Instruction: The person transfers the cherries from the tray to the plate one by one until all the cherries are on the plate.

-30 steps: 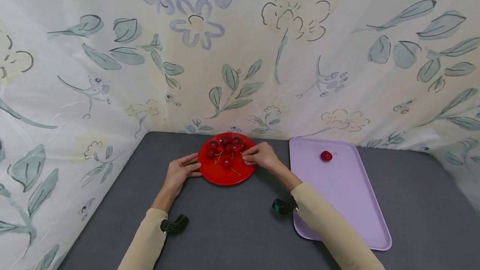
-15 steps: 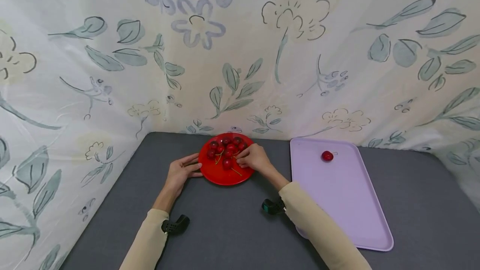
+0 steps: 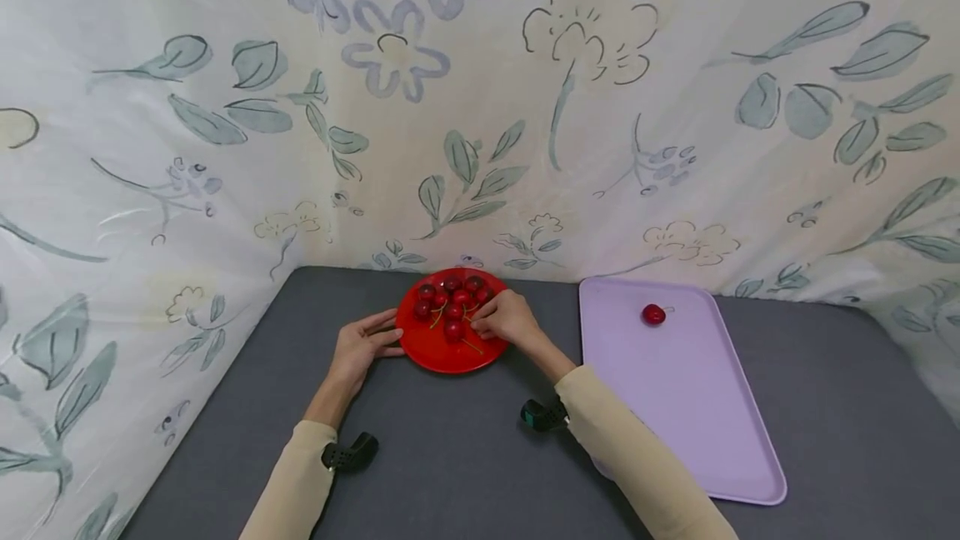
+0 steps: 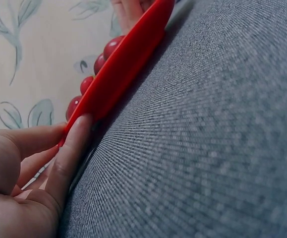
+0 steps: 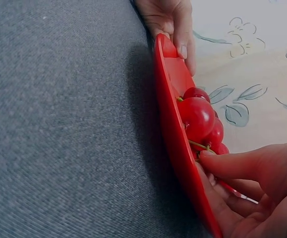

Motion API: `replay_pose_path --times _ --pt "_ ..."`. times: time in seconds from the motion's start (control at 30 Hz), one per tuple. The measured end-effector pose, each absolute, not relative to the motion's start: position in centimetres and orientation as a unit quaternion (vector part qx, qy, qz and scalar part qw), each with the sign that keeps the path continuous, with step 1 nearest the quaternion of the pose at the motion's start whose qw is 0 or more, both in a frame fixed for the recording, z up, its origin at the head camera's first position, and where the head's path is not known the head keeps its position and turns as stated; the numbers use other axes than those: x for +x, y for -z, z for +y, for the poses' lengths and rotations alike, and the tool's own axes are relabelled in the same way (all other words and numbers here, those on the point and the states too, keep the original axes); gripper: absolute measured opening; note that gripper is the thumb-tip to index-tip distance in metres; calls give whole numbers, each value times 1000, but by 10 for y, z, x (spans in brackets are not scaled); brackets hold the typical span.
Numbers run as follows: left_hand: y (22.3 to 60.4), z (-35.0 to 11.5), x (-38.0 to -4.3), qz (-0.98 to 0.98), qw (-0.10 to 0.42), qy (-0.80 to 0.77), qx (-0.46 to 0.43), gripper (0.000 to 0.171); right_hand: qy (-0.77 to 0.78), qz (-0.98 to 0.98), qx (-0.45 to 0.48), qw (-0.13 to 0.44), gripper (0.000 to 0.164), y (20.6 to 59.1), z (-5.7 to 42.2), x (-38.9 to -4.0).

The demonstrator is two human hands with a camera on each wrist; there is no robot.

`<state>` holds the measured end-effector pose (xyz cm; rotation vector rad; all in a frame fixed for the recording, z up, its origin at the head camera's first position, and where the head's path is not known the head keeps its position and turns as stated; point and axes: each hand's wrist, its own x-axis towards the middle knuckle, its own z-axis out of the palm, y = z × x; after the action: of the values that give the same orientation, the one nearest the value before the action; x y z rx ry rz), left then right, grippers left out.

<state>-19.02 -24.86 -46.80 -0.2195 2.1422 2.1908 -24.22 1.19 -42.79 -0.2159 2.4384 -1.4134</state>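
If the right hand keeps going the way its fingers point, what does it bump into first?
Most likely the cherries heaped on the red plate. The right hand points left across the plate, its fingertips already at a cherry stem. Depth is hard to judge, so which cherry comes first is unclear.

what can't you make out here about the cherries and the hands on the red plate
- Head view: the cherries overlap and are small, so no sure count.
- Head and right wrist views: the right hand hides its fingertips; whether they pinch a stem or a cherry is unclear.
- Left wrist view: the red plate rim hides most cherries; the left hand is cut off.
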Motion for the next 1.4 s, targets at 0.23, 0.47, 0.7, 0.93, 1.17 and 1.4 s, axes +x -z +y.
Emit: replay_pose_path --times 0.23,0.47,0.7,0.93,1.17,1.4 --pt "469 -250 -189 695 34 -715 -72 46 488 857 -85 143 10 423 16 -239" --pt "467 -250 -189 693 33 -717 -72 46 487 858 -93 130 15 413 34 -241" --pt "468 -251 -190 697 34 -713 -67 46 501 851 -126 98 19 400 66 -243" --pt "468 -250 -190 697 33 -713 -69 45 482 863 -148 45 23 380 113 -242" --pt "468 -249 -190 700 33 -711 -67 45 434 891 -137 6 23 367 164 -238" --pt "470 -250 -189 701 29 -710 -64 45 371 922 -107 -26 24 372 211 -233"
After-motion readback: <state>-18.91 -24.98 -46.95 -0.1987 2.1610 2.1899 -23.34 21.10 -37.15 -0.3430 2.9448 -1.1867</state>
